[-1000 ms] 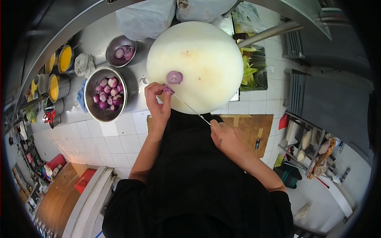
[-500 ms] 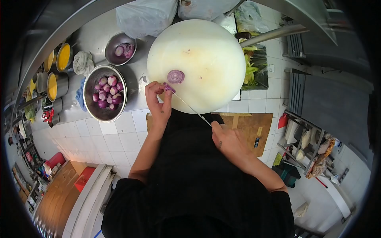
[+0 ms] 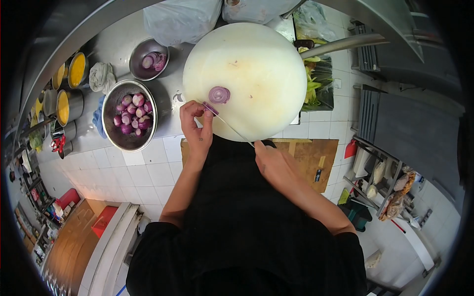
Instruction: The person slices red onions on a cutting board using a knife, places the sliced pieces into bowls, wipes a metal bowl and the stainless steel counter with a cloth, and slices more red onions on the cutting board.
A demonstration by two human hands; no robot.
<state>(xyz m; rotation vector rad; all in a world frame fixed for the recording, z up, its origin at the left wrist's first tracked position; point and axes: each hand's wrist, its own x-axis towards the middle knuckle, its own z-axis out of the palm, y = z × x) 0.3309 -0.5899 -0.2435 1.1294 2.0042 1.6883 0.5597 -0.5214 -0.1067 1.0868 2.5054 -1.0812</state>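
Note:
My left hand (image 3: 197, 122) is closed on a piece of red onion (image 3: 211, 109) at the near left edge of the round white cutting board (image 3: 266, 64). In my right hand (image 3: 271, 163) is a knife (image 3: 234, 129), gripped by its handle; the thin blade points up and left, its far end at the onion piece. My fingers hide most of the handle. Beyond my left hand, sliced red onion (image 3: 219, 94) lies in a round stack on the board.
Left of the board stand a large steel bowl (image 3: 154, 118) of peeled red onions and a smaller bowl (image 3: 133, 70) with onion slices. Plastic bags (image 3: 182, 22) sit behind the board. A tray of leafy greens (image 3: 312, 91) is to the right; pots with yellow contents (image 3: 63, 106) stand far left.
My right hand has moved up and left with the knife, bringing its handle closer to the board. My left hand and the onion piece have barely moved.

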